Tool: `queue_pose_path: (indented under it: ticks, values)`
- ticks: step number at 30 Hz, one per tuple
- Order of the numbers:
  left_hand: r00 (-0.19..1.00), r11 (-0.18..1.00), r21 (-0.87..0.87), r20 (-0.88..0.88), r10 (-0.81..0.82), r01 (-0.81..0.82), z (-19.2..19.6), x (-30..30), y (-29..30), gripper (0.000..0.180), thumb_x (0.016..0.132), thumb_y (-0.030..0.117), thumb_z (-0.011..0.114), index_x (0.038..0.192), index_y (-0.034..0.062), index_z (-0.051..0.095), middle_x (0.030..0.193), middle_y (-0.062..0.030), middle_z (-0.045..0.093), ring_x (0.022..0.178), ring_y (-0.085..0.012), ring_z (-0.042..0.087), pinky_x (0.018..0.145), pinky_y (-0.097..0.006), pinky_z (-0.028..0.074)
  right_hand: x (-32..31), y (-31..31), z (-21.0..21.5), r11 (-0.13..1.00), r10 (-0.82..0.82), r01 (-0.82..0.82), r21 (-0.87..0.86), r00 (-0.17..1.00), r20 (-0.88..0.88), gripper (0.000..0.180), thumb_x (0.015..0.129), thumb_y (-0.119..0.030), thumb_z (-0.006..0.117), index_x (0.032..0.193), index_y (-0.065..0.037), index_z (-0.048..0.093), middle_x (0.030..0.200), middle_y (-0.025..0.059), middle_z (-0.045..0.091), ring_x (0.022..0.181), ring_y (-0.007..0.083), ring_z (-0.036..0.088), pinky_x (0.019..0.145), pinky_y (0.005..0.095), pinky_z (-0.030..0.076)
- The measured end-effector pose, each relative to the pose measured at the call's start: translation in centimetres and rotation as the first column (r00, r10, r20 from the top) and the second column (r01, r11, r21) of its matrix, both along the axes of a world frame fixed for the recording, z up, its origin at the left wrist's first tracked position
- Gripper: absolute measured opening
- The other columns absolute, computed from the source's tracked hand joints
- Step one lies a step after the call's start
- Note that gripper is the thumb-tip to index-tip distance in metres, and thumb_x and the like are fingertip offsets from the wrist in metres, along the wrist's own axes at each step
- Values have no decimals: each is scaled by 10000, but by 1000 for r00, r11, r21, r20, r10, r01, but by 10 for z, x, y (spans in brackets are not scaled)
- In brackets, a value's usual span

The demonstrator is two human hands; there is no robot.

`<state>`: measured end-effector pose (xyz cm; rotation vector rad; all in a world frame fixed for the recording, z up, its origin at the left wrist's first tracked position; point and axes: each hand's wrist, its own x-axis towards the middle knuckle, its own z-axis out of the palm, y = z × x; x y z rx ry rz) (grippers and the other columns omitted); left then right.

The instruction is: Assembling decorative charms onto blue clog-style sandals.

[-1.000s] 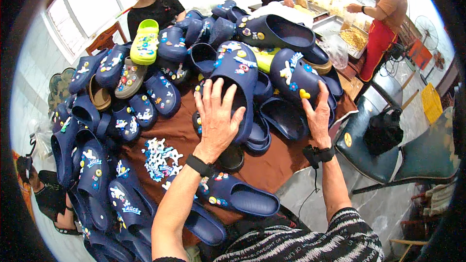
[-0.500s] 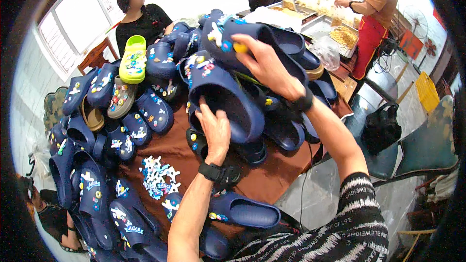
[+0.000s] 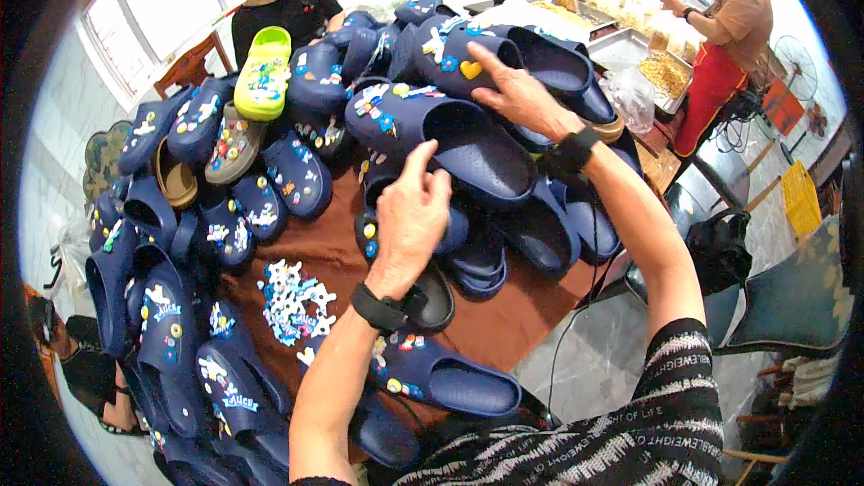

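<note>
Brown-covered table heaped with navy clogs.

The table (image 3: 504, 324) wears a brown cloth, bare only in a strip down the middle and toward its near right corner. Navy clogs (image 3: 225, 234) crowd its left side and far end, many studded with coloured charms, piled several deep at the back. One lime clog (image 3: 261, 72) rests on the heap at the far left, with a tan clog (image 3: 175, 178) lying just below it. A loose heap of white and blue charms (image 3: 290, 299) lies straight on the cloth near the middle. At the near edge one navy clog (image 3: 450, 380) lies on its own, toe pointing left.
</note>
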<state>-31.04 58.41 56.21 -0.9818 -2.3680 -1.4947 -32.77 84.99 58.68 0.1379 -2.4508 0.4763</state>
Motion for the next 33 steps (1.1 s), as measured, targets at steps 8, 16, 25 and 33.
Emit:
queue_pose_path:
  ticks: [8, 16, 25, 33]
  values:
    - [963, 971, 52, 154, 223, -233, -61, -68, -117, 502, 994, 296, 578, 1381, -13, 495, 1363, -158, 546, 1268, -242, 498, 1086, -360, 373, 117, -66, 0, 997, -49, 46, -55, 997, -63, 619, 861, -169, 731, 1427, -117, 487, 1168, 181, 618, 1101, 364, 603, 947, 428, 494]
    - [457, 1000, 3, 889, -14, 25, -95, -29, -90, 1165, 811, 583, 751, 1584, 121, 11, 1543, -211, 314, 1378, -343, 380, 1081, -512, 373, 131, -97, -57, 924, -185, 121, 362, 972, 147, 899, 671, -357, 875, 1461, -235, 463, 1505, 165, 367, 1416, 433, 296, 1129, 595, 294]
    - [527, 979, 152, 848, -59, -135, -142, -45, -45, 1163, 823, 363, 805, 1572, 34, -21, 1492, -217, 398, 1323, -314, 458, 1054, -401, 430, 112, -67, -64, 859, -210, 149, 489, 975, 71, 740, 661, -241, 841, 1344, -210, 558, 1437, 95, 468, 1378, 413, 360, 1163, 570, 257]
    - [538, 992, 50, 843, 22, -120, -145, -65, -23, 1182, 827, 391, 796, 1587, 55, -44, 1571, -222, 298, 1402, -321, 375, 1106, -425, 381, 102, -40, -61, 849, -197, 160, 503, 980, 21, 777, 615, -222, 869, 1333, -218, 572, 1413, 88, 492, 1363, 406, 384, 1161, 591, 263]
